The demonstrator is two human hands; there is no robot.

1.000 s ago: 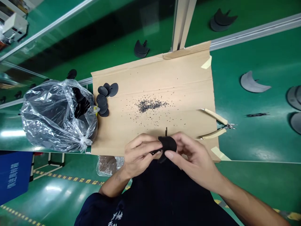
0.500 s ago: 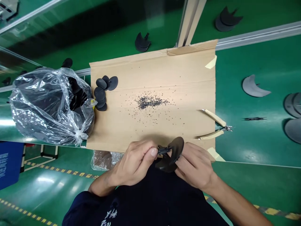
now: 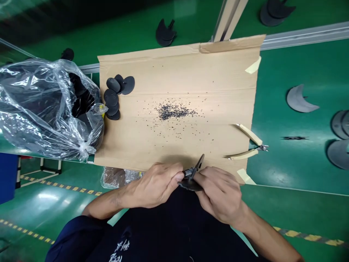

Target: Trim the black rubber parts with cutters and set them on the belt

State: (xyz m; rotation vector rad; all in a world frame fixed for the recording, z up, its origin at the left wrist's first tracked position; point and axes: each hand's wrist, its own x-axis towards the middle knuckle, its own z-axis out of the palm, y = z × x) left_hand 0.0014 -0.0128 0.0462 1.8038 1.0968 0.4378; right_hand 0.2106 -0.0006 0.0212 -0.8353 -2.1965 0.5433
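At the front edge of the cardboard, my left hand (image 3: 156,185) is closed, thumb and forefinger pinching the narrow stem of a black plastic part (image 3: 191,185). This part has a thin curved disc standing up and a second one lying lower. My right hand (image 3: 222,193) is closed on the disc side of the same part, its fingertips partly hidden behind the plastic. Beyond the hands, a pile of tiny black bits (image 3: 174,112) is scattered over the cardboard sheet (image 3: 218,72). To the right lie cutting pliers (image 3: 252,136) with cream handles, jaws pointing right.
Several black oval discs (image 3: 111,97) lie at the cardboard's left side, beside a clear plastic bag (image 3: 49,112) holding dark parts. On the green table (image 3: 286,160) at right are a grey crescent piece (image 3: 301,99), a thin dark piece (image 3: 295,138) and grey round parts (image 3: 339,153).
The black plastic part has turned in my hands, so its upright disc now shows nearly edge-on. Both hands keep their hold. The whole view has shifted slightly.
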